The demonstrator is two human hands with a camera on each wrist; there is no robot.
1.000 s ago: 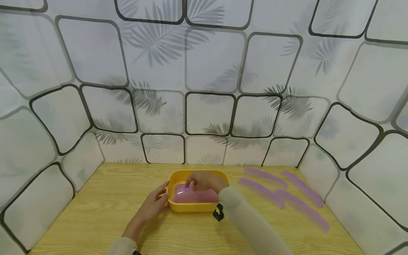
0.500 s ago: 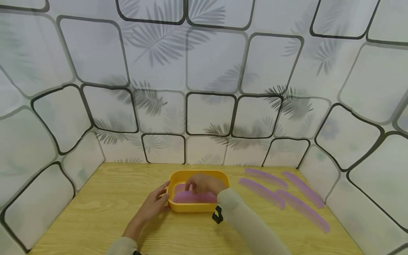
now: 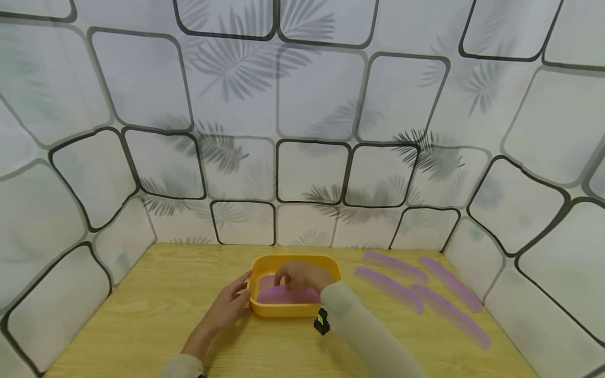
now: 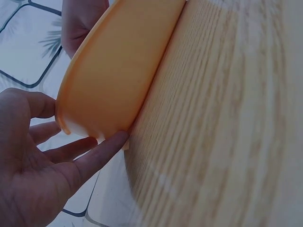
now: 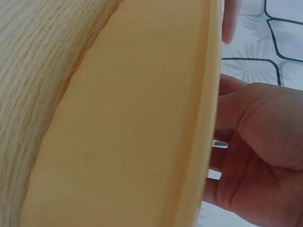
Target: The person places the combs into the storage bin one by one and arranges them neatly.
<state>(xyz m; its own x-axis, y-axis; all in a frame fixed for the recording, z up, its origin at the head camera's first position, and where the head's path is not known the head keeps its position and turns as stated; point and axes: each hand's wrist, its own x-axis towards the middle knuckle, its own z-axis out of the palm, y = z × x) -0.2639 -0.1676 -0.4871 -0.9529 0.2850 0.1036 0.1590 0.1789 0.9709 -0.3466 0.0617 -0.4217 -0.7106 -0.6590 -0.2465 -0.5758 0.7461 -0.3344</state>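
Observation:
A yellow-orange plastic box (image 3: 293, 311) stands on the table, with purple combs inside. My left hand (image 3: 230, 304) rests against its left end; in the left wrist view the fingers (image 4: 102, 153) touch the outer wall, one near the rim and one low by the tabletop. My right hand (image 3: 304, 275) reaches into the box over the far side of the front comb (image 3: 288, 296), curled fingers pinching at its upper edge. A second comb (image 3: 267, 282) shows partly behind it. In the right wrist view the box wall hides the right fingertips.
Several purple combs lie loose on the table right of the box, including one near the back (image 3: 394, 266) and one nearest the front (image 3: 454, 317). Patterned panels (image 3: 312, 173) enclose the wooden tabletop (image 3: 189, 283) at back and sides.
The front comb in the box has tilted and settled slightly lower, exposing more of the comb behind it. The right hand dips a little with it; the left hand stays against the box.

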